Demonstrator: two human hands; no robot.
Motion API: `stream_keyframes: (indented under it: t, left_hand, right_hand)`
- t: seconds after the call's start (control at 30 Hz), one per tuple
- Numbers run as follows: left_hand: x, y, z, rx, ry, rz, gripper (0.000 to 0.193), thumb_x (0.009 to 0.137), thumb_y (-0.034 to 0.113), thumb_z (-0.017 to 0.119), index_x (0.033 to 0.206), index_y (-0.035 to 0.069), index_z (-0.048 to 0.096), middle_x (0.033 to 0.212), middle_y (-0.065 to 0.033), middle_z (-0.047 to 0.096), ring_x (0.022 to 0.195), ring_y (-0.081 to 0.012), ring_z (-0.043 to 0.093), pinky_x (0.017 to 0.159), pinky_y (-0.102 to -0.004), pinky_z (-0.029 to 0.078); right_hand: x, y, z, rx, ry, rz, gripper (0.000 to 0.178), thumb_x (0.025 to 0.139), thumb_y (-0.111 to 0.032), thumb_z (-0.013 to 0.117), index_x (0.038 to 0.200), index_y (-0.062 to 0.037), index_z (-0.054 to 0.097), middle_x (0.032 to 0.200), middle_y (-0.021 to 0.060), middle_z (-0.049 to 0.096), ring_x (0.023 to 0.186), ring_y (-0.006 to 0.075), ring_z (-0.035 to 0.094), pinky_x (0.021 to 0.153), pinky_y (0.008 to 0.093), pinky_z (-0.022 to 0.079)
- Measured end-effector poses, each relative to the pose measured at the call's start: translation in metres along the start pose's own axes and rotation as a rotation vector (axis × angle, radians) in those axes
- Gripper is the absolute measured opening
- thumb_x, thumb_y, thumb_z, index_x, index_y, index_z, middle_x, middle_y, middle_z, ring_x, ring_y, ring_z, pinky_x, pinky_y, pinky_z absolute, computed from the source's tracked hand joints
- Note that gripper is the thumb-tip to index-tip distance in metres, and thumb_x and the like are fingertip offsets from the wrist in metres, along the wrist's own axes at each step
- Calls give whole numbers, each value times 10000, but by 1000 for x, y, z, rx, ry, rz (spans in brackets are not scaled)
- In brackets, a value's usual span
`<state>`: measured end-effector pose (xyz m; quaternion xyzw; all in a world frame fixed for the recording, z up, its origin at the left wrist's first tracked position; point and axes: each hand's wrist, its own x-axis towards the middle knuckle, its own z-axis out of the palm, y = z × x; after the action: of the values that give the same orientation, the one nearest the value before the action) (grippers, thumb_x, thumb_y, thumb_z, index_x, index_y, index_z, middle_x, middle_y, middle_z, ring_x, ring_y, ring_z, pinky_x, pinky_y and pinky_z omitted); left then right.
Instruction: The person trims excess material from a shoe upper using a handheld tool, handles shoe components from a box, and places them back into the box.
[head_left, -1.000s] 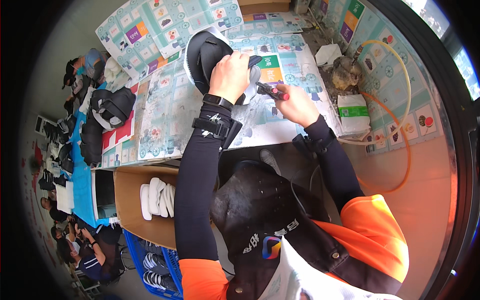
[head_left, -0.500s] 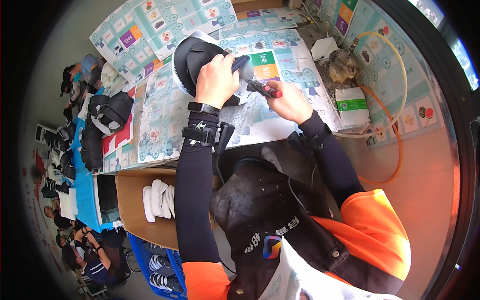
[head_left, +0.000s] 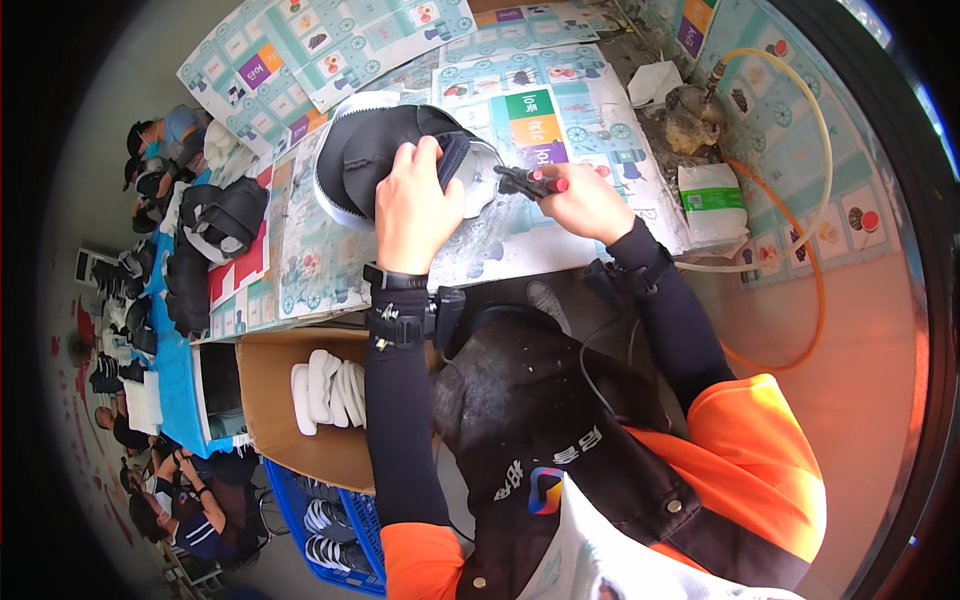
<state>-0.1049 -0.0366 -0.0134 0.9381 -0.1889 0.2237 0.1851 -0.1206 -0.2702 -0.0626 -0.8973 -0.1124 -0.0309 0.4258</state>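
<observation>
My left hand grips the padded collar of a black shoe upper with a white toothed edge. The upper rests tilted over the table, its pale inner side facing right; the left fingertips are partly behind the collar. My right hand is closed round a small black tool with red ends, shaped like a spray gun. Its dark tip points left at the upper's inner side, a short gap away.
Printed boards with grey smears cover the table. At the right lie a white-and-green packet, a crusted lump and a pale hose. Black uppers lie left. Below are a carton of white pads and a blue basket of shoes.
The upper and my left hand have shifted slightly left and down, and the pale inner side now shows more. The right hand's tool has moved slightly right and down.
</observation>
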Motion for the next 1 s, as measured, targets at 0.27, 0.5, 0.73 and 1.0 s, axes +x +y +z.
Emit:
stream_keyframes:
  t: [0.27,0.5,0.73,1.0]
  left_hand:
    - [-47,2,-1,-77,75,-121,204,899,158,685,1037,27,611,999,-183,655,915,-445,671,774,-523,532]
    - [-82,2,2,-221,44,-254,184,886,122,683,1001,-1,609,954,-209,659,880,-457,660,771,-515,525]
    - [-110,0,7,-310,64,-269,244,828,67,715,1032,-9,605,939,-179,651,797,-378,672,726,-444,539]
    - [-110,1,9,-352,49,-284,234,822,52,715,1020,-8,605,927,-158,648,766,-329,672,719,-417,541]
  right_hand:
    - [-8,-5,-2,65,-115,25,278,814,-138,550,942,38,722,864,336,669,890,527,655,816,534,531]
    - [-9,-5,-4,113,-216,19,263,754,-101,621,957,51,691,756,227,670,700,371,644,676,424,493]
    - [-12,-15,-11,101,-297,-47,370,742,-108,665,1077,37,726,791,210,700,739,311,682,711,393,520]
    - [-17,-37,-26,68,-408,49,457,740,-97,671,1171,44,720,914,234,727,877,355,706,801,377,535]
